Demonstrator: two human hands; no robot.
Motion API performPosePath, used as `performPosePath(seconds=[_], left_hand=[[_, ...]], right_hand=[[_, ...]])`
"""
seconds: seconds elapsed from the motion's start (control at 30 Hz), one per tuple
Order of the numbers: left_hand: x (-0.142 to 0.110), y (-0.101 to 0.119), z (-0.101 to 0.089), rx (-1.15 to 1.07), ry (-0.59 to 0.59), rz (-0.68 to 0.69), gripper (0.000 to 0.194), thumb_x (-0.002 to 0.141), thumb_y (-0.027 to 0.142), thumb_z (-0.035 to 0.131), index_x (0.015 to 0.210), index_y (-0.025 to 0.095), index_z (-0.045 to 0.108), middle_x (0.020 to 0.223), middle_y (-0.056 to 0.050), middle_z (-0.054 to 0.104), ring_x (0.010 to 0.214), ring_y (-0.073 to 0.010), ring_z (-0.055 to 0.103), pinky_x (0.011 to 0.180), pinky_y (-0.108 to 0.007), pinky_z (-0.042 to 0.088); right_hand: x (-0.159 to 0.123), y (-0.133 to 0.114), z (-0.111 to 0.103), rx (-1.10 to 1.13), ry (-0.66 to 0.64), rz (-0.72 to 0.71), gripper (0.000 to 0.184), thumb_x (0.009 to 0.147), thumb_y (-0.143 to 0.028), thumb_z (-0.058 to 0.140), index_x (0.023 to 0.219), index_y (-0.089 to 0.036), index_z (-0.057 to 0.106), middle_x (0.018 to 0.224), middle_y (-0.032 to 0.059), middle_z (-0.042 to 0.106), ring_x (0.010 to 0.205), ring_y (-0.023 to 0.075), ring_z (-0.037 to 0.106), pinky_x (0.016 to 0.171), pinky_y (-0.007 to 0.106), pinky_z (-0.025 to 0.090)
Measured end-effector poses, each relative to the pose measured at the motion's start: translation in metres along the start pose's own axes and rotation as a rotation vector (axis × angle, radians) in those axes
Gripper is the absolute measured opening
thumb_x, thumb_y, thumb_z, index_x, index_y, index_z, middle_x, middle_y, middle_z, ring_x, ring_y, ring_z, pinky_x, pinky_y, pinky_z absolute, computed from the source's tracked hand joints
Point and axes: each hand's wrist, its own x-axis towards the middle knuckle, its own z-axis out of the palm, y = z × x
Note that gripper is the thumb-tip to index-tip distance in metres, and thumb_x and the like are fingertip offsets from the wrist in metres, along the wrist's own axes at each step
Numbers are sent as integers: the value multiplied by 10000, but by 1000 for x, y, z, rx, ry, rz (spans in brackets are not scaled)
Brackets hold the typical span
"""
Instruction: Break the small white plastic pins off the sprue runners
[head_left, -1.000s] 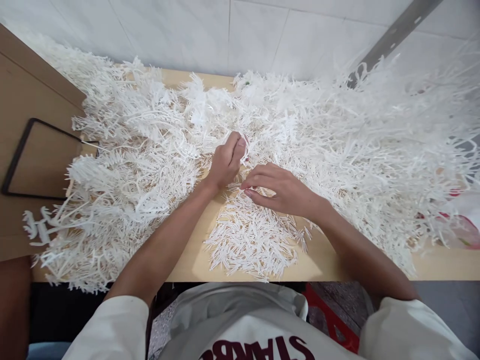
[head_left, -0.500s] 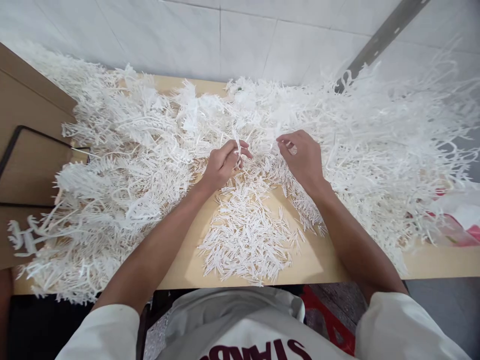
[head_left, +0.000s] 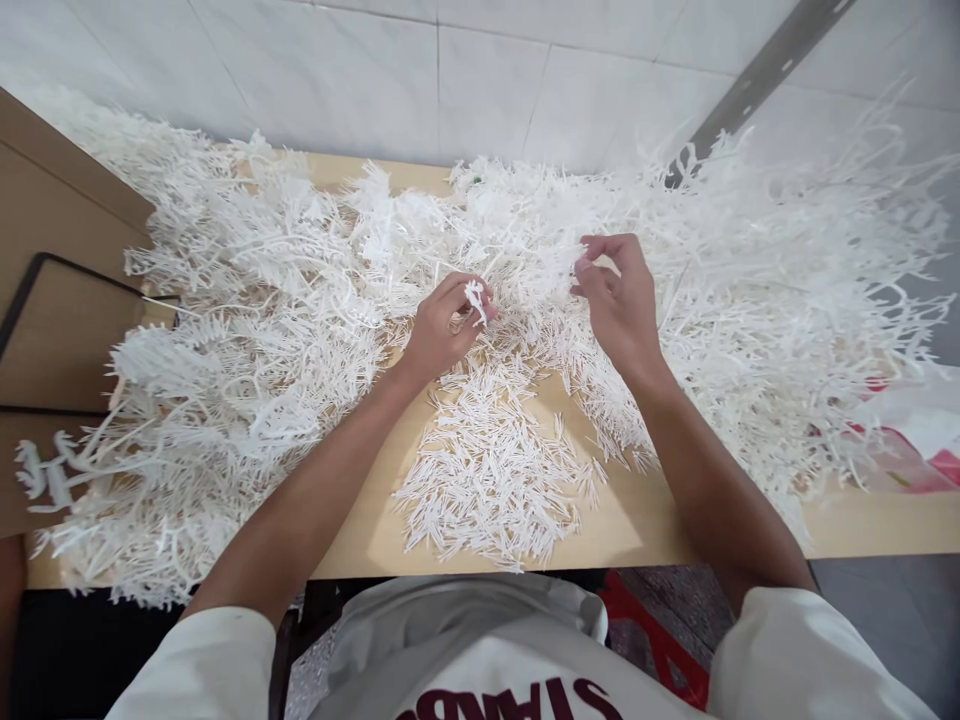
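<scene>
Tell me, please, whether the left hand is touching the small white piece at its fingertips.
Touching: the head view shows the small white piece held against the curled fingers of the left hand.

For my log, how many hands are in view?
2: the left hand mid-picture, holding a white piece; the right hand to its right, over the white strands. Others may be hidden.
</scene>
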Motion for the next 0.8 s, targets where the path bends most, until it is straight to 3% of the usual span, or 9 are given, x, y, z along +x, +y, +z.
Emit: performPosePath(seconds=[0.13,0.27,0.37,0.43,0.53,0.6,0.73,0.8], left_hand=[[-4,-3,3,-249,-70,-148,288,945,394,397,940,173,581,931,-56,655,719,-85,640,683,-253,550],[-6,-5,4,-338,-106,-172,290,971,372,320,982,181,538,991,-61,640,759,-90,663,695,-265,570],[-8,-5,3,-50,-111,12,211,961,312,367,986,192,538,990,-51,658,784,-97,656,684,-257,552],[-8,-4,3,207,-96,186,154,941,275,422,989,199,547,1001,-47,664,832,-109,648,679,-249,536],[-10,-3,3,419,-77,351,104,921,262,466,981,214,535,1053,-44,645,866,-113,640,632,-227,520],[-11,-2,3,451,-70,385,112,914,263,471,1010,217,508,1076,-49,630,886,-116,634,605,-216,514],[-12,-1,2,374,-102,371,276,910,299,466,1167,211,416,1190,-91,565,1059,-156,583,658,-242,538],[-10,-2,1,346,-5,360,320,908,357,462,1198,241,390,1244,-93,506,1124,-179,536,721,-285,544]], right_hand=[[2,-7,-1,179,-67,44,191,892,-437,488,997,-278,483,820,-14,587,782,123,641,707,307,543],[1,-6,-2,130,-70,31,195,880,-416,511,1010,-272,497,803,-14,582,771,131,638,704,318,538],[-2,-10,-4,-58,26,6,261,862,-447,525,1053,-269,522,935,27,594,856,158,618,700,330,529],[-6,-20,-3,-151,8,-36,313,837,-476,556,1068,-265,545,1034,47,598,913,175,607,722,336,524],[-16,-41,3,-128,-313,-51,386,811,-511,584,1110,-269,561,981,24,651,819,155,634,705,313,524],[-22,-50,9,-107,-424,-36,378,811,-502,589,1103,-261,579,899,7,679,739,139,640,690,302,524],[-25,-54,10,-76,-271,-56,217,864,-400,540,956,-229,637,907,12,693,783,144,661,740,313,534],[-21,-53,2,-29,-185,-72,182,875,-355,525,952,-232,635,922,12,688,821,149,669,776,329,541]])
